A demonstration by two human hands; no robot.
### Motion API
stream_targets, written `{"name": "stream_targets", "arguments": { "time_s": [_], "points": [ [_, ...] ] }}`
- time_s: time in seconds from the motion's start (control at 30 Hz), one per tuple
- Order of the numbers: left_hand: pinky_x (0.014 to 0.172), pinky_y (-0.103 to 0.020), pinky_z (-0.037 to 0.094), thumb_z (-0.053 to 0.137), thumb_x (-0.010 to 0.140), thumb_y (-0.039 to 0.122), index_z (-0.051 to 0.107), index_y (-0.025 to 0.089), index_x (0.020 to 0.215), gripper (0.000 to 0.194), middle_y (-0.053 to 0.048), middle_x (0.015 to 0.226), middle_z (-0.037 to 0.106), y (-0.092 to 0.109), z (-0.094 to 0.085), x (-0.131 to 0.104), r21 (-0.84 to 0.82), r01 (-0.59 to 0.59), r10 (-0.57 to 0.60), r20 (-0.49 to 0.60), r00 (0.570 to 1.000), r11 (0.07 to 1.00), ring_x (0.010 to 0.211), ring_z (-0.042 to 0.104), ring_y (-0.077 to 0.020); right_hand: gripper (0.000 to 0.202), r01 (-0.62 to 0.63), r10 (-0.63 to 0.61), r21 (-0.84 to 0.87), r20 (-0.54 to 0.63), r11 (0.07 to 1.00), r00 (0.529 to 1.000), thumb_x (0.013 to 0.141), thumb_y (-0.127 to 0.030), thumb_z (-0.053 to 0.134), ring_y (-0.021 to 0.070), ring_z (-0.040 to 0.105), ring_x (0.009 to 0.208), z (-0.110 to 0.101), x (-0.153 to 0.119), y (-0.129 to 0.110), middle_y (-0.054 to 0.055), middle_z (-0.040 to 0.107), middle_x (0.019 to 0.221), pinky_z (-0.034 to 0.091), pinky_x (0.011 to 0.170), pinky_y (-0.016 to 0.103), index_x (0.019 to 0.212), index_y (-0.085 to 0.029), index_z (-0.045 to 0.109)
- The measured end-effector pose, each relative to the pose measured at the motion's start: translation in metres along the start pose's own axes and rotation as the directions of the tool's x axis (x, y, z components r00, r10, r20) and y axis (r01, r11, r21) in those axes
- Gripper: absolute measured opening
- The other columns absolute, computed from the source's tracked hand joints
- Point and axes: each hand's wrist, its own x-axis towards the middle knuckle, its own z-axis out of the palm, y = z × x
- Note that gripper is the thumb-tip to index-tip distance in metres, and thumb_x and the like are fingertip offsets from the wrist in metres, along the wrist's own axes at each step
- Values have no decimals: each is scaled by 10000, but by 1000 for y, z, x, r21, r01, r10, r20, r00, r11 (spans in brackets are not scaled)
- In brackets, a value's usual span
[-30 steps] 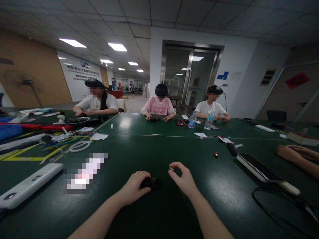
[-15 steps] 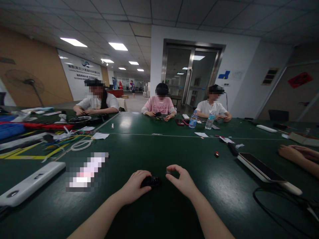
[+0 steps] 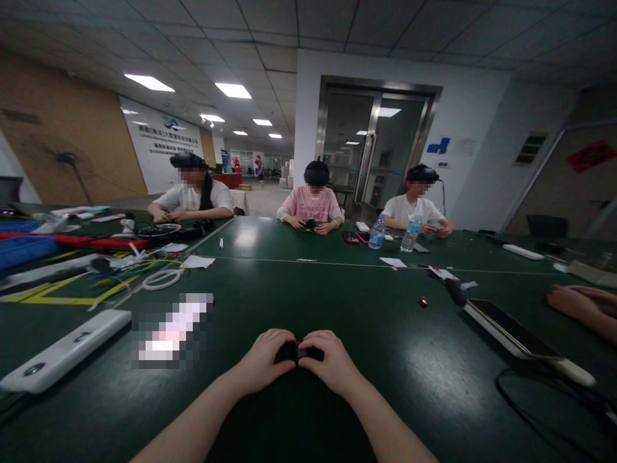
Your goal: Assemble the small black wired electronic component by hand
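Note:
A small black object, too dark for me to tell its kind, is between my two hands, low over the green table. My left hand grips its left side, fingers over the top and thumb below. At its right side my right hand is closed, fingers curled above and thumb underneath, with the fingertips of both hands nearly meeting. Whatever small piece the right fingertips may hold is hidden.
To the left lie a blurred-out phone and a white power strip. A dark-screened phone and black cable are at right. Water bottles stand farther back. Several people sit around the table; one person's hands rest at far right.
My right hand has moved left, bringing the tiny piece pinched in its fingertips against the black object; that piece is now hidden. My left hand has kept its hold.

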Motion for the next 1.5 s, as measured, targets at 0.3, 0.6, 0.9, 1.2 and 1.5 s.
{"name": "stream_targets", "arguments": {
  "time_s": [0.3,0.6,0.9,1.2,1.5],
  "points": [
    [976,-381,343,641,738,272,539,247,1091,369,-38,1143,576,0,1,-1,12,-12,12,1,1000,1000,1106,479,-228,200,-38,39,-24,33,999,999,695,-305,668,220,514,1051,0,-1,-4,-14,642,1038,307,948,428,895,-306,663],
    [973,-385,347,630,739,262,541,242,1084,357,-45,1138,580,1,2,-1,18,3,-3,-10,1000,1000,1102,483,-234,214,-4,5,-30,9,1000,1000,702,-319,664,213,526,1037,5,-1,0,-19,647,1023,323,943,409,915,-310,658],
    [959,-377,356,642,731,274,543,238,1076,361,-45,1134,582,2,0,-1,21,2,-2,-2,1000,1000,1095,485,-234,218,-6,8,-51,22,999,1000,684,-325,675,226,512,1063,4,-1,-1,-2,640,1044,324,950,433,900,-300,662],
    [972,-391,341,605,746,281,507,246,1135,403,-53,1170,558,-6,1,-2,-55,80,-79,23,997,995,1119,468,-247,338,21,-24,49,63,999,998,703,-269,654,211,513,1082,-5,-5,5,-2,620,1086,355,964,405,1036,-322,621],
    [818,-309,439,559,797,309,476,218,1068,297,-14,1001,566,12,-8,-5,-435,131,-75,144,987,891,938,543,-180,329,29,-41,168,70,985,997,744,-232,616,200,537,1046,-12,-9,-3,-2,612,1070,412,924,380,1063,-309,600]
  ]
}}
